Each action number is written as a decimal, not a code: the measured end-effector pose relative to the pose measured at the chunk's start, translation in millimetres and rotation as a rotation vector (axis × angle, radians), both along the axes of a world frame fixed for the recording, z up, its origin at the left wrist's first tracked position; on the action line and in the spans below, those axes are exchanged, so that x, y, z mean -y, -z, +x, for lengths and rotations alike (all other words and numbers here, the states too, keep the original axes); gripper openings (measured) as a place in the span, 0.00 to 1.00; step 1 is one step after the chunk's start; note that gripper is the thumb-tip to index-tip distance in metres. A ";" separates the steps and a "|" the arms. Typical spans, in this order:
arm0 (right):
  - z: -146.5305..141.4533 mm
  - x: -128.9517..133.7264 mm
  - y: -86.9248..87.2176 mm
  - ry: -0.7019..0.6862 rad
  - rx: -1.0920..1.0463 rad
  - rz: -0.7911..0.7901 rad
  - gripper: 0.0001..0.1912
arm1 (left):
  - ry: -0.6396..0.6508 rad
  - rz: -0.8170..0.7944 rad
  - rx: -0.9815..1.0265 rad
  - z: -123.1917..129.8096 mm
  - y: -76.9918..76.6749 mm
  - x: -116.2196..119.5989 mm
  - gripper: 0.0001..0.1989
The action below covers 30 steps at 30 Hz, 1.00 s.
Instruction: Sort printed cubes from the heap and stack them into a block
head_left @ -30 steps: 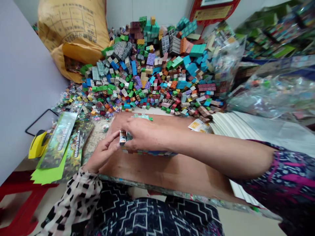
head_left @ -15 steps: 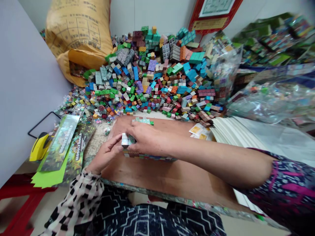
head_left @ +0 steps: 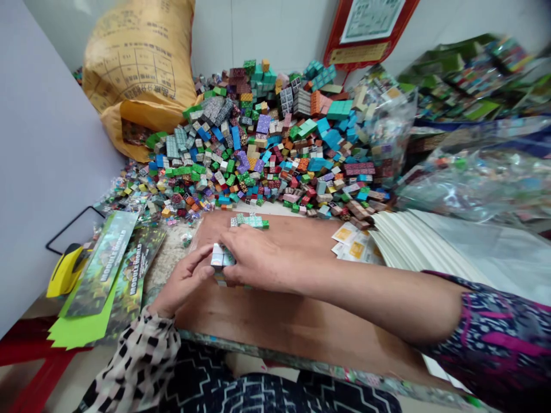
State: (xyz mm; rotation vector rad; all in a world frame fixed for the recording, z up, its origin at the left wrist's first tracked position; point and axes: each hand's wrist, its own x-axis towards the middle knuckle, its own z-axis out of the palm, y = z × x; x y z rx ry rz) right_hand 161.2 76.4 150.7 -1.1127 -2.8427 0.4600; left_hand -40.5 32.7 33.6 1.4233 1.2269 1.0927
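Observation:
In the middle of the board, my right hand (head_left: 253, 256) is closed over a small group of printed toy blocks (head_left: 218, 256), its fingers bent down around them. White and teal faces show at the left end; the rest is hidden under the palm. My left hand (head_left: 183, 284) pinches that same left end, fingertips on one side and thumb on the other. Just beyond my right hand lies a row of pale teal and green blocks (head_left: 253, 221) on the brown board (head_left: 275, 321).
A large heap of coloured blocks (head_left: 267, 143) covers the back, beside a yellow sack (head_left: 142, 63). At left are printed cards (head_left: 101, 258) and a yellow tool (head_left: 66, 272). Small packets (head_left: 355, 244), white sheets (head_left: 413, 241) and plastic bags (head_left: 465, 178) lie at right.
The view has shifted slightly. A multicoloured strip of blocks seen earlier below my right hand and wrist is now mostly out of sight. Both hands stay at the same blocks.

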 end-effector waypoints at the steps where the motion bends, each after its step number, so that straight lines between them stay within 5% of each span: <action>1: -0.2 0.3 -0.2 0.012 -0.001 -0.016 0.12 | -0.003 -0.008 0.000 -0.9 0.9 -0.6 0.29; 7: 5.5 5.3 -3.7 0.004 -0.028 -0.038 0.18 | 0.045 0.015 0.108 -7.5 4.0 -4.2 0.26; 12: 20.1 -10.5 -14.3 0.061 -0.117 -0.122 0.23 | -0.039 0.008 0.204 0.0 -12.5 -23.6 0.24; 17: 43.2 -70.1 -1.1 0.315 -0.139 -0.223 0.21 | -0.177 0.013 0.139 15.8 -30.3 -67.7 0.26; 22: 60.0 -139.4 21.2 0.582 -0.329 -0.348 0.11 | -0.168 0.044 0.038 36.9 -41.9 -118.4 0.29; 30: 54.7 -219.2 31.8 0.810 -0.509 -0.046 0.26 | -0.120 0.006 -0.050 64.2 -62.8 -194.7 0.27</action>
